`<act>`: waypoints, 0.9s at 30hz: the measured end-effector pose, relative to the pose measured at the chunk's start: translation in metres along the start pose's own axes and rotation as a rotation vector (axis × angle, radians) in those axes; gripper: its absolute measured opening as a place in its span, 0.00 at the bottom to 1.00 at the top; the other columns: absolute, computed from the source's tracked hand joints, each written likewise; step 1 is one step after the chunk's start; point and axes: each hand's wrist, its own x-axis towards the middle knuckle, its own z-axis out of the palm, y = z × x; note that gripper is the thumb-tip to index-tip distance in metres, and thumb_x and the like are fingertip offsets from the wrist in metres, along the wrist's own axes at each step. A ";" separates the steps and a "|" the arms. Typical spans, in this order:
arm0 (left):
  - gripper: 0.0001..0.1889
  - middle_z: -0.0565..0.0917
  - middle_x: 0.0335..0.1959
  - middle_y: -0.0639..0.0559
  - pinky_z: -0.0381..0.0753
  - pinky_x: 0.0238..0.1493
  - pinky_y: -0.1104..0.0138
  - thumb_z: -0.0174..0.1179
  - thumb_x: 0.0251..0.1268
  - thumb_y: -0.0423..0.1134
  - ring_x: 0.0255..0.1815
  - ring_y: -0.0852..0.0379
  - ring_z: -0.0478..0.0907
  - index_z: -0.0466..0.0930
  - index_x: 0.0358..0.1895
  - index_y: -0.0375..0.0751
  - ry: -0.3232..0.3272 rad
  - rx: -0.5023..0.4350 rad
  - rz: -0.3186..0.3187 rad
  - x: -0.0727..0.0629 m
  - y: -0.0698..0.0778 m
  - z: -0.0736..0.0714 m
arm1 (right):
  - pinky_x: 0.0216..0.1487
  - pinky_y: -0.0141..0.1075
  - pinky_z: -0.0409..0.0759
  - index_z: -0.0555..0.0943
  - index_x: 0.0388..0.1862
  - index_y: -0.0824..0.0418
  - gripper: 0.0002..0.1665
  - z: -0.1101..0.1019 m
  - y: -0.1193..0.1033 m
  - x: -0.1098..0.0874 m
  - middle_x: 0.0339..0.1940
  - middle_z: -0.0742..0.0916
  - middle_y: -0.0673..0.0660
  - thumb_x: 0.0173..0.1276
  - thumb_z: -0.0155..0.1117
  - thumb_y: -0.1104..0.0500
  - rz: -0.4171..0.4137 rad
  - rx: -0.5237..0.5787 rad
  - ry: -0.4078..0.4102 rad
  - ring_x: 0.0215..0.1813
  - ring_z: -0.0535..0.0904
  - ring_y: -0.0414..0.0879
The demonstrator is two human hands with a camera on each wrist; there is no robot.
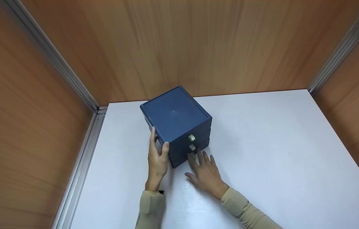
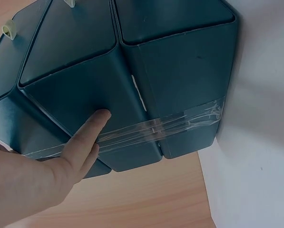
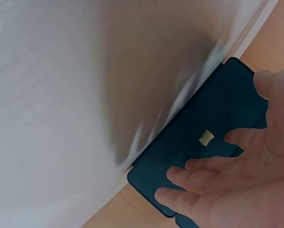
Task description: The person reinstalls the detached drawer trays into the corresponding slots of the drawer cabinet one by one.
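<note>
A dark blue stack of small drawers (image 1: 175,114) stands at an angle on the white table, with small pale pull tabs (image 1: 191,137) down its front. My left hand (image 1: 158,162) rests against its left side, fingers extended and thumb up by the front corner. In the left wrist view, a straight finger lies on the side of a drawer, close to a band of clear tape (image 2: 180,121). My right hand (image 1: 207,176) has its fingers spread in front of the lowest drawer (image 3: 180,147); the right wrist view shows the fingertips close around that drawer's tab (image 3: 206,138).
The white tabletop (image 1: 278,143) extends to both sides of the drawers. Wooden panels (image 1: 185,47) rise at the back, left and right, with metal rails (image 1: 80,178) along the corners and left edge. The stack's rear corner is close to the back panel.
</note>
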 end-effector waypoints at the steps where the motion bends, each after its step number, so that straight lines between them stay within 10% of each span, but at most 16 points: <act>1: 0.38 0.51 0.89 0.46 0.68 0.77 0.34 0.53 0.84 0.51 0.88 0.36 0.52 0.44 0.89 0.68 0.000 0.001 -0.001 0.000 0.000 0.000 | 0.69 0.73 0.72 0.74 0.79 0.59 0.41 0.000 0.000 0.000 0.75 0.76 0.77 0.76 0.66 0.38 0.000 -0.001 -0.001 0.73 0.74 0.77; 17: 0.38 0.50 0.89 0.44 0.64 0.78 0.33 0.51 0.85 0.50 0.88 0.36 0.52 0.44 0.89 0.63 -0.006 0.000 0.028 0.001 0.000 0.001 | 0.70 0.74 0.71 0.73 0.79 0.61 0.40 -0.009 0.002 0.003 0.75 0.78 0.74 0.78 0.64 0.39 -0.024 0.037 -0.022 0.73 0.75 0.75; 27: 0.40 0.48 0.90 0.42 0.65 0.78 0.33 0.51 0.85 0.52 0.88 0.34 0.52 0.39 0.89 0.64 -0.002 -0.029 -0.059 -0.002 0.009 0.003 | 0.69 0.63 0.80 0.82 0.71 0.60 0.30 -0.085 0.011 0.012 0.68 0.87 0.61 0.80 0.66 0.44 -0.094 0.279 0.014 0.69 0.84 0.57</act>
